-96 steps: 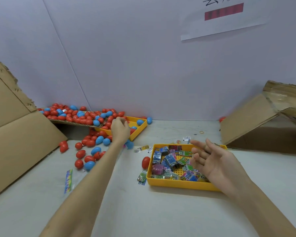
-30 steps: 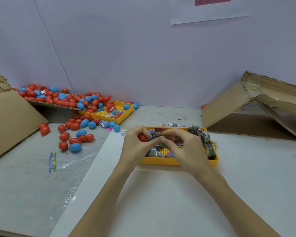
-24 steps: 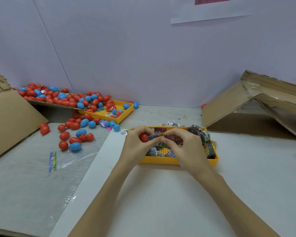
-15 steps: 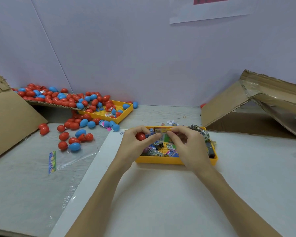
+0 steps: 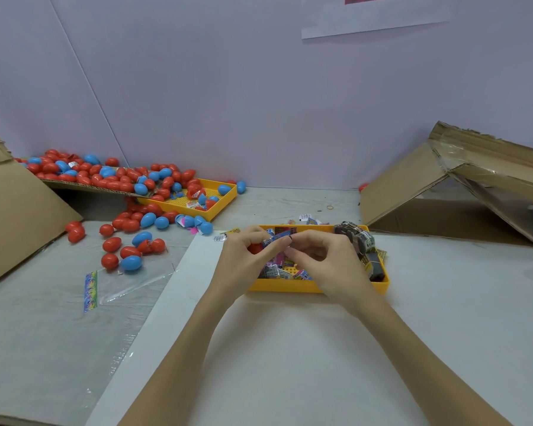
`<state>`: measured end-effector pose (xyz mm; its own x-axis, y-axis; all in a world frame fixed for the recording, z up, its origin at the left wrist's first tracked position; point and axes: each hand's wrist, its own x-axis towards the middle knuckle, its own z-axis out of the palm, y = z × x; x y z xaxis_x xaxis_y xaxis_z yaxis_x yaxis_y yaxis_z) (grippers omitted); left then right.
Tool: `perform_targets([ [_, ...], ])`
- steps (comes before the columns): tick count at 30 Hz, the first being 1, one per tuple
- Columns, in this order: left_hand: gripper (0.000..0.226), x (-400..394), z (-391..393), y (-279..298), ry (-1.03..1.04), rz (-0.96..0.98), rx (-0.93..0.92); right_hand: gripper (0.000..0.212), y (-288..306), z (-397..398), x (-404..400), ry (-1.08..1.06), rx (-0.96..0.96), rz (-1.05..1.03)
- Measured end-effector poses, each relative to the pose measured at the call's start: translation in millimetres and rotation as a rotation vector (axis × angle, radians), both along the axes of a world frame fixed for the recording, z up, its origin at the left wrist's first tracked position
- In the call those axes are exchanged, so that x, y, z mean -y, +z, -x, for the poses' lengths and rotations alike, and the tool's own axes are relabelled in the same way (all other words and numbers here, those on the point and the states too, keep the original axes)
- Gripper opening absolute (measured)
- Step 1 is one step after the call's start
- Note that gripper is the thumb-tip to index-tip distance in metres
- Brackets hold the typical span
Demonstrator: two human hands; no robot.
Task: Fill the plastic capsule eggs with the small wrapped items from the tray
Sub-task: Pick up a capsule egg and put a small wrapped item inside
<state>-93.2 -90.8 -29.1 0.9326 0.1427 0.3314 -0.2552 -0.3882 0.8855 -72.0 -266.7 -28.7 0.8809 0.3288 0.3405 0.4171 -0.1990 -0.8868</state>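
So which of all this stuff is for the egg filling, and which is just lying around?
For the job:
- red egg, held in the left hand
- blue wrapped item, pinched by the right hand
- yellow tray of wrapped items
- far yellow tray
- loose red and blue eggs

Lying about:
- cardboard box
- clear plastic bag
- rubber band

No text can be read: the paper sign (image 5: 373,18) on the wall shows only a red block, and the wrappers' (image 5: 277,270) print is blurred.

Red and blue capsule eggs (image 5: 126,179), yellow tray (image 5: 317,285), multicoloured wrapped items (image 5: 277,270)
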Motion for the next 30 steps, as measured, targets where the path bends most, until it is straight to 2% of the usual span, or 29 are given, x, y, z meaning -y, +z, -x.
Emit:
perform_targets([
  [3, 0.03, 1.4, 0.3, 0.4, 0.024, -0.031, -0.009, 0.008, -4.2, -0.5, -1.3, -0.056, -0.053, -0.056],
  [7, 0.03, 0.7, -0.4, -2.6, 0.057, -0.181, 0.009, 0.008, -7.0, -6.4, 2.6, -0.149, -0.1, -0.043],
  [11, 0.018, -0.2, -0.3, -3.7, 0.119, -0.25, 0.055, 0.005, -6.4, -9.0, 5.4, -0.239, 0.021, 0.019],
  [15, 0.034, -2.2, -0.3, -4.3, 0.093, -0.331, 0.105, 0.005, -6.0, -9.4, 6.6, -0.26, 0.066, 0.035],
  [19, 0.015, 0.7, 0.9, -3.3, 0.081, -0.321, 0.109, 0.008, -7.4, -11.7, 6.5, -0.262, 0.041, -0.003],
  [21, 0.032, 0.7, 1.1, -4.7, 0.063, -0.322, 0.097, 0.007, -8.3, -12.6, 6.3, -0.267, 0.033, -0.01],
  [23, 0.04, 2.6, 2.4, -4.8, 0.037, -0.356, 0.085, 0.007, -9.0, -13.0, 6.4, -0.28, 0.035, -0.013],
  [26, 0.027, 4.0, 3.6, -4.6, -0.047, -0.218, 0.043, 0.004, -9.7, -13.6, 6.9, -0.295, 0.033, -0.023],
  [30, 0.045, 6.0, 3.8, -1.9, -0.08, -0.026, 0.004, 0.007, -8.7, -13.8, 7.0, -0.304, 0.006, -0.095],
])
